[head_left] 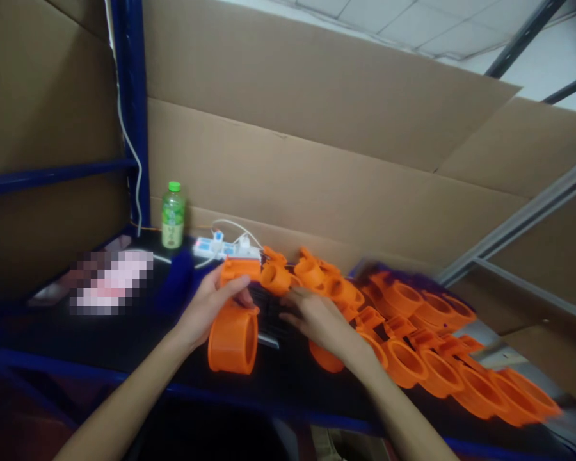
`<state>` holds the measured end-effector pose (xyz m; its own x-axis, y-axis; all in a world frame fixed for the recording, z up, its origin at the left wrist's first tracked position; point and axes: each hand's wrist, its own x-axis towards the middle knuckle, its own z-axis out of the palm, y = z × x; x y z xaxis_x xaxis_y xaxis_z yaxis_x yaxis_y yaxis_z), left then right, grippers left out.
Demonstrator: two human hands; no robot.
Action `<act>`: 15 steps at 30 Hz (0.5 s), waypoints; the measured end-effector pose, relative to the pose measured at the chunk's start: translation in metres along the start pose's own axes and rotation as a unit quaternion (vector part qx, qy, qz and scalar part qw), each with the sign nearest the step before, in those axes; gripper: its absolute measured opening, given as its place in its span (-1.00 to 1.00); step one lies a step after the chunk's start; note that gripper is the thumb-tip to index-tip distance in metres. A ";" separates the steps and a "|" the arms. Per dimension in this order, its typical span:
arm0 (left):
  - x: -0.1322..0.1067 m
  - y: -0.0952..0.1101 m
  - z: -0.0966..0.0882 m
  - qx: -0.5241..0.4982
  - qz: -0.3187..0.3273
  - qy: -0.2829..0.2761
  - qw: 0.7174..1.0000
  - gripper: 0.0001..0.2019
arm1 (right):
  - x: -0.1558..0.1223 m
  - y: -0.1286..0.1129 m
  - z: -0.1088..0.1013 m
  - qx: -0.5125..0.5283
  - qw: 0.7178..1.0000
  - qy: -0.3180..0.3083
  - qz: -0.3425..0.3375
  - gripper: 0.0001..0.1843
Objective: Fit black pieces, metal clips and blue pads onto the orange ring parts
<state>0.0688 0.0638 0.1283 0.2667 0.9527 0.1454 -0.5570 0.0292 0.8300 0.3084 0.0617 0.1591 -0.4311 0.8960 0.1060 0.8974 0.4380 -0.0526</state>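
My left hand [205, 308] is closed on an orange plastic ring holder [233, 342]. Its wide ring hangs below my fingers, and a flat block-like section shows above my thumb. To the right, my right hand [319, 318] reaches palm down over the table, its fingers apart and slightly bent, with nothing visible in them. Beneath those fingertips lie thin dark pieces [271, 310], too blurred to name. A small silvery strip [269, 341] is beside the held ring. More orange ring holders [276, 276] stand just behind my right hand, and one is partly hidden under its wrist.
Rows of orange ring holders [441, 374] cover the table's right side. At the back are a white power strip [228, 248] with cables and a green-capped bottle [173, 218]. A blue post [132, 115] and cardboard walls [317, 153] enclose the black table [139, 346]. A pixelated patch lies left.
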 end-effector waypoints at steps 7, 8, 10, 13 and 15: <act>0.004 -0.005 -0.005 0.038 0.018 0.014 0.999 -0.68 | -0.001 0.002 0.017 -0.061 0.998 -0.014 -0.002 -0.88; 0.005 -0.006 -0.005 0.042 0.018 0.017 0.999 -0.68 | -0.001 0.002 0.018 -0.065 0.998 -0.012 -0.002 -0.88; 0.006 -0.007 -0.006 0.046 0.021 0.020 0.999 -0.67 | 0.000 0.002 0.020 -0.073 0.997 -0.008 -0.003 -0.88; 0.007 -0.008 -0.006 0.050 0.028 0.023 0.998 -0.65 | 0.001 0.004 0.023 -0.091 0.996 -0.007 -0.003 -0.90; 0.007 -0.008 -0.005 0.055 0.030 0.023 0.998 -0.65 | 0.001 0.005 0.024 -0.106 0.994 -0.005 0.000 -0.90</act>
<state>0.0709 0.0714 0.1198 0.1981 0.9646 0.1742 -0.4814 -0.0590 0.8745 0.3099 0.0669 0.1350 -0.4312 0.8971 0.0969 0.8965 0.4138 0.1582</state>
